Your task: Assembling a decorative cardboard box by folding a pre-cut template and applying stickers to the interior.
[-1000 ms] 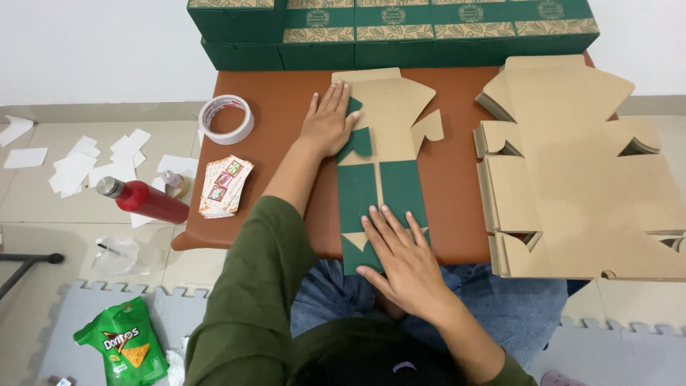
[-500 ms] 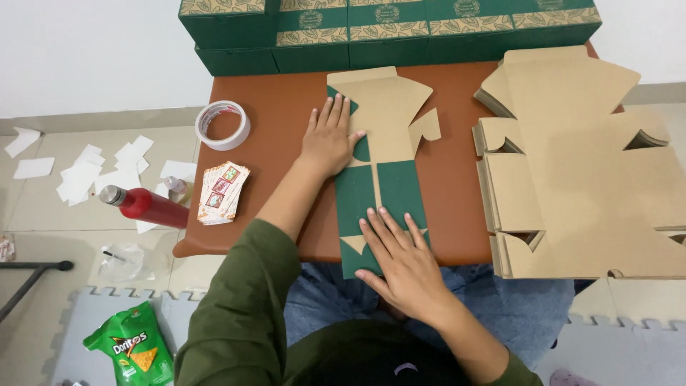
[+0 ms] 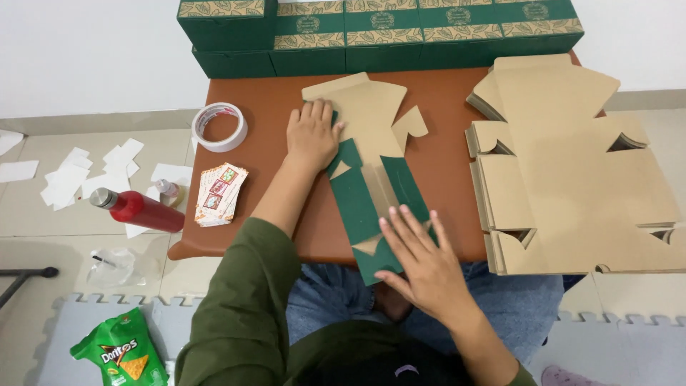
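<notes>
Brown tabletop (image 3: 443,154) carries your flat box blank (image 3: 371,168), both palms pressed on it.

Your left hand (image 3: 312,134) lies flat with fingers together on the blank's far kraft panel; your right hand (image 3: 418,261) spreads wide over its near green end at the tabletop edge, gripping nothing. A stack of kraft blanks (image 3: 572,171) sits to the right, a tape roll (image 3: 220,126) and cards (image 3: 220,193) to the left, green boxes (image 3: 379,32) behind.

Plain white wall (image 3: 86,50) at the back, pale tiled floor (image 3: 43,214), low brown table (image 3: 264,107) against the wall, grey foam puzzle mats (image 3: 64,329) nearest the camera. Soft, even light.
</notes>
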